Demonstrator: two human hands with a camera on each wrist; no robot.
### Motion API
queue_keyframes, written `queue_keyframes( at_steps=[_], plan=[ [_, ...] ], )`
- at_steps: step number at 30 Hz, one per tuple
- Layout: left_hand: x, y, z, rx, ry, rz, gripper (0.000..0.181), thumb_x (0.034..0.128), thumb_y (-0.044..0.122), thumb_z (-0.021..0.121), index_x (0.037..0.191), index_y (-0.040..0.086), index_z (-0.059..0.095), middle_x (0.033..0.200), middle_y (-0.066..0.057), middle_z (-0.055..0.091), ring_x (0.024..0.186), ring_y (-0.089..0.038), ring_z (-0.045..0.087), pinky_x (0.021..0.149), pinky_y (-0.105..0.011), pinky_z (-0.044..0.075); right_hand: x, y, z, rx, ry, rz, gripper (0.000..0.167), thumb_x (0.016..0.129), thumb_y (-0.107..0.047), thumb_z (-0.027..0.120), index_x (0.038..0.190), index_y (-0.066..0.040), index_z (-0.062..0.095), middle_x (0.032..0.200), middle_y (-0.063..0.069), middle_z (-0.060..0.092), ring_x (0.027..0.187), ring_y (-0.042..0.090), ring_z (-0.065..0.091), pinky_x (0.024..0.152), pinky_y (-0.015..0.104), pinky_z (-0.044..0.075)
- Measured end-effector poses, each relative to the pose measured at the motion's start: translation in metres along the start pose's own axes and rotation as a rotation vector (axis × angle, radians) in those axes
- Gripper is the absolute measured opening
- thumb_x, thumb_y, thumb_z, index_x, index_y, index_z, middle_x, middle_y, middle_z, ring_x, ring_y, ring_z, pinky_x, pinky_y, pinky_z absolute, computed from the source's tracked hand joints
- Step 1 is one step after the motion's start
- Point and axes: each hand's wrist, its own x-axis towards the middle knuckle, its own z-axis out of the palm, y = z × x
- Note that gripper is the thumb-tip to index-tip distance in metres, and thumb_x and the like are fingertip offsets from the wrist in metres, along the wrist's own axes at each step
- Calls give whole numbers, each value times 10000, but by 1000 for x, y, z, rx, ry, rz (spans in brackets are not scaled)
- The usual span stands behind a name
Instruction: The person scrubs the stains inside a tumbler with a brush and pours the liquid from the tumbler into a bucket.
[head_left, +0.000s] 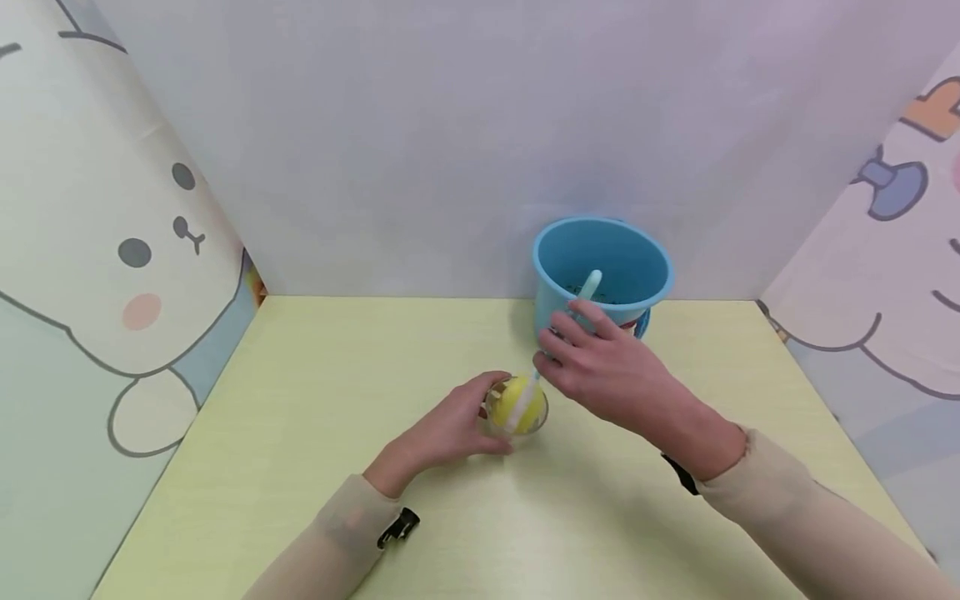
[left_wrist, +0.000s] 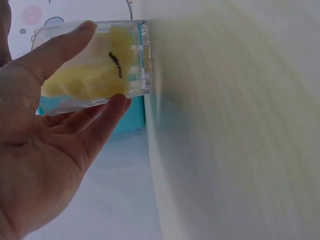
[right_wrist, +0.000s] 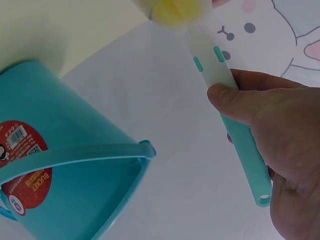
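Near the middle of the table, my left hand (head_left: 450,429) holds a clear glass cup (left_wrist: 146,60), thumb on one side and fingers on the other. Inside the cup sits the yellow sponge head (left_wrist: 75,82) of a cup brush. A dark squiggly mark (left_wrist: 116,65) shows on the cup's side in the left wrist view. My right hand (head_left: 600,358) grips the brush by its teal and white handle (right_wrist: 245,150), thumb laid along it. The handle slants up and right from the cup's mouth in the head view. The palm side of the right hand is hidden there.
A blue bucket (head_left: 551,296) with a red label (right_wrist: 30,155) stands behind the right hand, close to the back wall. Dark specks show inside it. The pale yellow table (head_left: 360,350) is bounded by a plain back wall and cartoon-printed side walls (head_left: 150,200).
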Motion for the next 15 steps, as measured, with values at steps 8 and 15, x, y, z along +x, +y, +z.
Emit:
queue_keyframes(
  at_steps=[8,15],
  plan=[
    [-1,2,-3,-6,-23,21,964,849,282,922,1611,88,364,1400,-11,581,1161,-149,611,965,-356,561,7,-8,10,-7,-25,-22,317,787,-135,942,1028,-103,738,1040,105,611,1120,340,548,1157,515,368],
    [-3,2,-3,-19,-36,12,1040,830,328,937,1644,126,320,1406,7,580,1158,-136,609,978,-385,562,7,-8,13,2,-34,-29,379,766,-177,972,1059,-110,741,1064,110,613,1153,342,544,1179,514,355]
  ],
)
